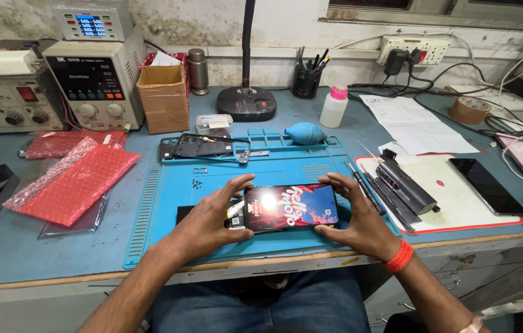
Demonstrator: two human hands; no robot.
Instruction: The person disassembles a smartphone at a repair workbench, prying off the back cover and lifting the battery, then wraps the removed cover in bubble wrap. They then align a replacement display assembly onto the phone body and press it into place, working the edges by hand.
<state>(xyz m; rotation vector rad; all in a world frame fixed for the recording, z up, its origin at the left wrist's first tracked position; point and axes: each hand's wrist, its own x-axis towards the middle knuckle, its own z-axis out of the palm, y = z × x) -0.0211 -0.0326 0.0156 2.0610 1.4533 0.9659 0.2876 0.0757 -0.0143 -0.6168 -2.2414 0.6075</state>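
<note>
Blue mat (175, 185) on the workbench, serving as landmark. Upon its near edge a phone (291, 206) lies screen-up, grasped at its ends by the left hand (212, 216) and the right hand (354, 216). A phone frame (203, 147) rests at the mat's far edge.

Lit smartphone (291, 206), flat above blue mat (193, 185)
</note>
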